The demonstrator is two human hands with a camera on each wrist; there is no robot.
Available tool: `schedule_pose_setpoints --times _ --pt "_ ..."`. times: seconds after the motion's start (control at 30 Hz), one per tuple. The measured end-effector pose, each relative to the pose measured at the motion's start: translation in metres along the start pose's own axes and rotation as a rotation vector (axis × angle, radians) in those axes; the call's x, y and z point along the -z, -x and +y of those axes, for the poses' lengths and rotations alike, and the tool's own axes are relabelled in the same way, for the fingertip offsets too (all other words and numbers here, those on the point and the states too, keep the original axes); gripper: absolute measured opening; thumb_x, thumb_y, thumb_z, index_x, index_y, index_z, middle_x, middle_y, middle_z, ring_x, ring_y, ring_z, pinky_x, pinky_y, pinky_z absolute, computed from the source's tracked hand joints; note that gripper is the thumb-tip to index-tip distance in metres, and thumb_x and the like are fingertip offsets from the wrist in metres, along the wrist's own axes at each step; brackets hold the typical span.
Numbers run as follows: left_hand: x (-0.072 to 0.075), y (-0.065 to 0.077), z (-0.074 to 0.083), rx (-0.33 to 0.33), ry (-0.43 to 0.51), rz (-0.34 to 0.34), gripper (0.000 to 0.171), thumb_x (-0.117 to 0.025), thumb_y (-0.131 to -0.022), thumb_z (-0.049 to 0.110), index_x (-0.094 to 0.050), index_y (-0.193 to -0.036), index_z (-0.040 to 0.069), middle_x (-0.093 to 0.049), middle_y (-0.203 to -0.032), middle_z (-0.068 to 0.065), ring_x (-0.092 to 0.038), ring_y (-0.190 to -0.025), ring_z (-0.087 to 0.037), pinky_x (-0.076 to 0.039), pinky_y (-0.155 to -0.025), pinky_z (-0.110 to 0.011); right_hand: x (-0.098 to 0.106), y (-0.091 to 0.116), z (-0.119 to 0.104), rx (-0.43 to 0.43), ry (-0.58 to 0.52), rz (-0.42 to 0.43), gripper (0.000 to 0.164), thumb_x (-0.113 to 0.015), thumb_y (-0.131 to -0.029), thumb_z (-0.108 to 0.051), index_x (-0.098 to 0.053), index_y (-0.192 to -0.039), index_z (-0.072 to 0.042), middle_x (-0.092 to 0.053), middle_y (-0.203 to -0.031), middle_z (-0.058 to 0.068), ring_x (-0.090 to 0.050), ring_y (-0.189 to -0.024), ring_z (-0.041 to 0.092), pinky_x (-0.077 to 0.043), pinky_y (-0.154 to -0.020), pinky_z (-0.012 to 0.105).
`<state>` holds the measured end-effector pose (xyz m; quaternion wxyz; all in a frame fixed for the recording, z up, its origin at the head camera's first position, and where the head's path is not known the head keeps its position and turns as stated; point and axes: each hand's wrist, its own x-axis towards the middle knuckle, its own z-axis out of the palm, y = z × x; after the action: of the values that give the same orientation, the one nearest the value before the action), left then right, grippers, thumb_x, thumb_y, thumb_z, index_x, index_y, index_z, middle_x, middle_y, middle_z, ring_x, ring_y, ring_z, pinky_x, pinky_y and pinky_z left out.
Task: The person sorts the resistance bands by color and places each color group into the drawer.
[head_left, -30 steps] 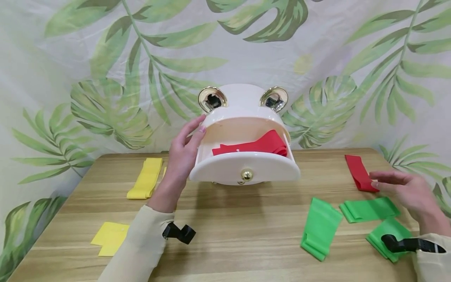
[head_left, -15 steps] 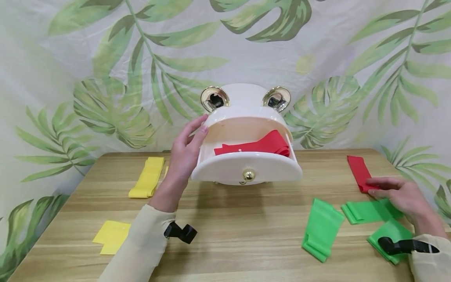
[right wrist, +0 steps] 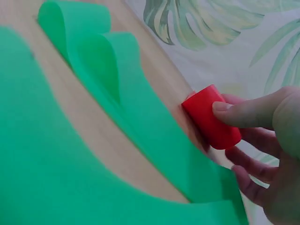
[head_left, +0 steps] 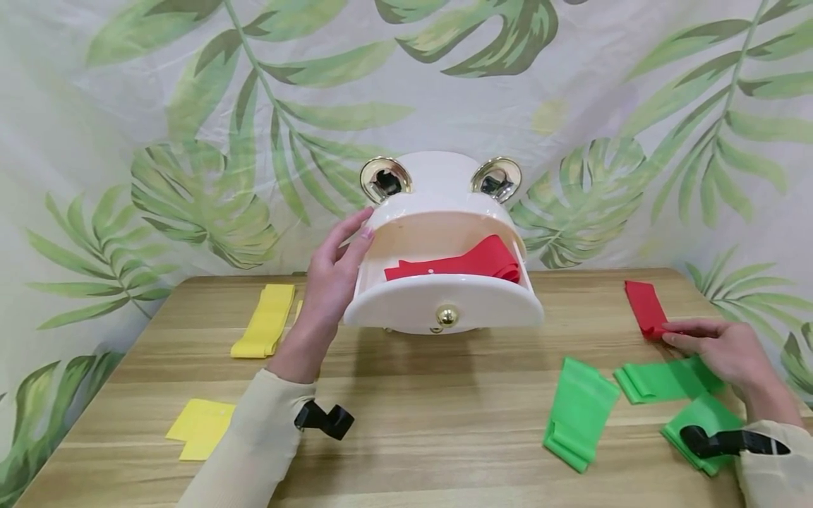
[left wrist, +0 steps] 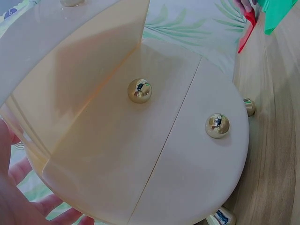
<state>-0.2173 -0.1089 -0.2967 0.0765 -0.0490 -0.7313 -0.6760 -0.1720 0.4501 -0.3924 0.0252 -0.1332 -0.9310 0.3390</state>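
A white frog-shaped drawer box point(head_left: 438, 176) with gold-rimmed eyes stands at the table's back, its upper drawer point(head_left: 400, 303) pulled out. Inside that drawer lies a folded red elastic band point(head_left: 470, 262). My left hand point(head_left: 330, 279) rests against the box's left side, fingers spread along it in the left wrist view. At the right, my right hand point(head_left: 739, 353) pinches the near end of another red elastic band point(head_left: 644, 307) between thumb and fingers. In the right wrist view, this band's folded end point(right wrist: 211, 122) is lifted and curved under the thumb.
Green bands point(head_left: 581, 416) lie folded near the right hand, one partly under the wrist. Yellow bands point(head_left: 263, 321) lie on the left, one partly covered by the left sleeve. A leaf-print cloth point(head_left: 444, 106) hangs right behind the wooden table point(head_left: 413, 451).
My right hand has moved slightly left onto the red band and taken its near end, which has risen a little. The left hand stays against the box.
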Motion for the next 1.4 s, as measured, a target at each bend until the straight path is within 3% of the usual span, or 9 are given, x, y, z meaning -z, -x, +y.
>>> schedule_pose_setpoints --times 0.17,0.4,0.6,0.83,1.0,1.17,1.4 --pt "0.0 0.0 0.0 0.002 0.014 -0.008 0.043 -0.058 -0.109 0.041 -0.059 -0.151 0.037 -0.058 -0.155 0.001 -0.066 -0.129 -0.023 -0.061 -0.094 -0.03 0.004 0.006 -0.017 0.032 -0.041 0.08 0.049 -0.073 -0.098 -0.052 -0.078 -0.127 -0.013 -0.053 -0.087 -0.051 -0.039 -0.1 -0.017 -0.035 -0.083 0.024" --pt "0.0 0.0 0.0 0.001 0.015 -0.009 0.043 -0.058 -0.108 0.043 -0.059 -0.151 0.037 -0.058 -0.155 0.002 -0.066 -0.128 -0.023 -0.061 -0.091 -0.026 0.008 0.015 -0.048 0.08 -0.021 0.181 0.047 -0.069 -0.101 -0.051 -0.079 -0.124 -0.012 -0.054 -0.083 -0.05 -0.04 -0.098 -0.013 -0.039 -0.078 0.025" --pt "0.0 0.0 -0.001 -0.01 0.018 -0.007 0.044 -0.059 -0.108 0.044 -0.059 -0.151 0.037 -0.057 -0.155 0.003 -0.065 -0.127 -0.022 -0.06 -0.089 -0.023 0.013 0.022 -0.074 0.197 -0.01 0.278 0.041 -0.076 -0.098 -0.042 -0.08 -0.118 -0.007 -0.055 -0.076 -0.051 -0.048 -0.086 -0.014 -0.042 -0.065 0.019" --pt "0.0 0.0 -0.001 -0.007 0.013 -0.009 0.044 -0.059 -0.108 0.044 -0.059 -0.151 0.037 -0.057 -0.155 0.003 -0.065 -0.127 -0.022 -0.06 -0.089 -0.023 0.015 0.034 -0.102 0.284 -0.07 0.305 0.039 -0.08 -0.096 -0.035 -0.079 -0.119 -0.002 -0.061 -0.077 -0.047 -0.058 -0.078 -0.017 -0.046 -0.065 0.01" --pt "0.0 0.0 0.0 -0.005 0.013 -0.01 0.044 -0.059 -0.108 0.043 -0.059 -0.151 0.037 -0.058 -0.154 0.001 -0.066 -0.127 -0.023 -0.06 -0.088 -0.023 0.015 0.042 -0.119 0.385 -0.1 0.333 0.031 -0.081 -0.096 -0.025 -0.08 -0.116 -0.001 -0.064 -0.079 -0.045 -0.062 -0.072 -0.015 -0.045 -0.063 0.01" --pt "0.0 0.0 -0.001 -0.01 0.02 -0.011 0.044 -0.059 -0.108 0.042 -0.059 -0.151 0.035 -0.058 -0.154 0.001 -0.066 -0.127 -0.023 -0.06 -0.088 -0.022 0.012 0.052 -0.136 0.434 -0.134 0.352 0.028 -0.081 -0.095 -0.018 -0.079 -0.115 0.001 -0.066 -0.079 -0.043 -0.062 -0.069 -0.012 -0.044 -0.06 0.011" --pt "0.0 0.001 -0.001 -0.007 0.026 -0.012 0.044 -0.059 -0.108 0.042 -0.059 -0.151 0.036 -0.06 -0.152 -0.001 -0.067 -0.125 -0.024 -0.061 -0.087 -0.023 0.003 0.058 -0.153 0.551 -0.208 0.384 0.02 -0.083 -0.089 -0.002 -0.081 -0.109 0.003 -0.07 -0.083 -0.039 -0.064 -0.067 -0.011 -0.044 -0.058 0.009"
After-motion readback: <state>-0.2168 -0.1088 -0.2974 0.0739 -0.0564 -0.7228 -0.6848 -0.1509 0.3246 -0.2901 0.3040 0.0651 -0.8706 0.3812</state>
